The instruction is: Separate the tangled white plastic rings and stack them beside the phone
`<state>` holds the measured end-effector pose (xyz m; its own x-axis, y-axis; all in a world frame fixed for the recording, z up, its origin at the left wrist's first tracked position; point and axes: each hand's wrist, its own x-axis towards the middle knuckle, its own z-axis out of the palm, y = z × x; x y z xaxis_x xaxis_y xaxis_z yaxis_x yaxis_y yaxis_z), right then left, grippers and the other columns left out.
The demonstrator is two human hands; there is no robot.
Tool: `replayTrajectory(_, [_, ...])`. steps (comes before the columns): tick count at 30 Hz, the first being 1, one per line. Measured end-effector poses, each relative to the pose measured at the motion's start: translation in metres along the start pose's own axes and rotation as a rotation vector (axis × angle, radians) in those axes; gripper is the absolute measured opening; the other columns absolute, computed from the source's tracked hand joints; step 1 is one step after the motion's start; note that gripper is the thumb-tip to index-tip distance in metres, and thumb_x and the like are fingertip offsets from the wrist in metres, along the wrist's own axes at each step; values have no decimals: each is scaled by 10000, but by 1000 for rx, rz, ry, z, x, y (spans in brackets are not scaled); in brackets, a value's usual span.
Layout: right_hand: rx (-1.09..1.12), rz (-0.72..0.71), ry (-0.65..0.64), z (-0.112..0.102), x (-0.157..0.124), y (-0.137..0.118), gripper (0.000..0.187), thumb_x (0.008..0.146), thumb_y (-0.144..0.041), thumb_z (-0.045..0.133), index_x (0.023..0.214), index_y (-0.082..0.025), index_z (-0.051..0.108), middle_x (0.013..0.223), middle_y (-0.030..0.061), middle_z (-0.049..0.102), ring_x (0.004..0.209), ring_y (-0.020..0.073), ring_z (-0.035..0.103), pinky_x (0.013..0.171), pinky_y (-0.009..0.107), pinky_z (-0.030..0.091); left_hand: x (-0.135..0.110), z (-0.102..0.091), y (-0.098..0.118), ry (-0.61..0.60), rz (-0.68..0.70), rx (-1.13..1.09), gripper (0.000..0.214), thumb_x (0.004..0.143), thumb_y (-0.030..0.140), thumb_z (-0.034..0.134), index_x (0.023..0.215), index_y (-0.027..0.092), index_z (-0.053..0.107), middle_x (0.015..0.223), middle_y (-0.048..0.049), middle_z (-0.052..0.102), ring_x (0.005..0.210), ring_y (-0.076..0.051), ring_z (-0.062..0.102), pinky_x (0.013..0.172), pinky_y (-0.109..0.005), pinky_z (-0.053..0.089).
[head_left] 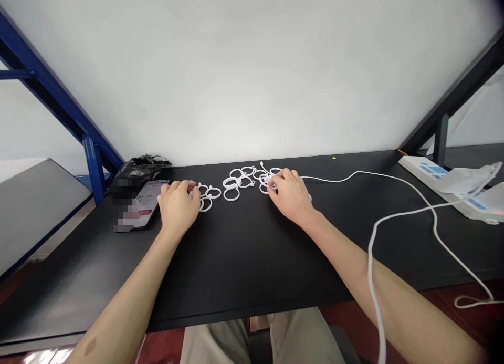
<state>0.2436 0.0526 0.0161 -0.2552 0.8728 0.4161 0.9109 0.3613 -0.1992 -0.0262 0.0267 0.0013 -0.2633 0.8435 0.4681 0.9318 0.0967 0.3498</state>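
White rings (237,182) lie toward the back of the black table (244,264), near the wall (252,80), in three loose groups. My left hand (179,206) is at the left group (209,196), fingers curled by the rings; I can't tell if that grip has closed on one. My right hand (291,194) is over the right group (264,182), thumb and fingers bent down; it hides the contact, so I can't tell that grip either. Middle group sits between my hands, some rings overlapping.

Left of my left hand: phone (151,198), flat, timer digits on screen, part pixelated. Crumpled black bag (137,168) just behind it. White cable (356,173) runs right from near the right group; a cord (371,248) passes in front of my right forearm. Far right: white box (419,164), blue labels. Blue bar (59,88) slants up at left.
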Motion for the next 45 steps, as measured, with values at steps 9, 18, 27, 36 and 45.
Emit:
replayTrajectory(9, [184, -174, 48, -10, -11, -25, 222, 969, -279, 500, 1063, -249, 698, 920, 39, 662, 794, 173, 617, 683, 295, 460, -21, -18, 40, -51, 167, -374, 288, 921, 393, 459, 1006, 200, 657, 980, -70, 688, 899, -228, 587, 835, -367, 460])
replayTrajectory(18, [478, -257, -10, -11, -27, -57, 178, 942, -280, 525, 920, -205, 685, 926, 42, 708, 792, 163, 653, 718, 292, 492, -39, -15, 63, -300, -5, -753, 220, 924, 402, 485, 1060, 232, 462, 708, 41, 652, 546, -127, 591, 590, -260, 464])
replayTrajectory(27, [916, 5, 32, -5, -26, -60, 202, 899, -238, 562, 1100, -238, 586, 828, -18, 710, 725, 130, 680, 727, 280, 538, -43, -15, 68, -264, -5, -820, 189, 939, 427, 470, 927, 243, 425, 636, 61, 622, 491, -111, 551, 512, -231, 415])
replayTrajectory(36, [1009, -21, -135, -13, -31, -60, 176, 910, -260, 545, 1031, -216, 665, 893, 7, 715, 789, 143, 675, 749, 293, 541, -49, -12, 54, -235, 126, -651, 177, 939, 387, 451, 848, 235, 446, 666, 38, 602, 561, -132, 597, 544, -240, 423])
replayTrajectory(45, [918, -85, -181, -3, -28, -53, 224, 933, -248, 498, 1088, -229, 659, 865, -6, 705, 744, 129, 649, 728, 283, 517, -47, -9, 55, -290, 181, -552, 179, 946, 368, 422, 818, 243, 408, 624, 46, 582, 515, -131, 558, 515, -233, 377])
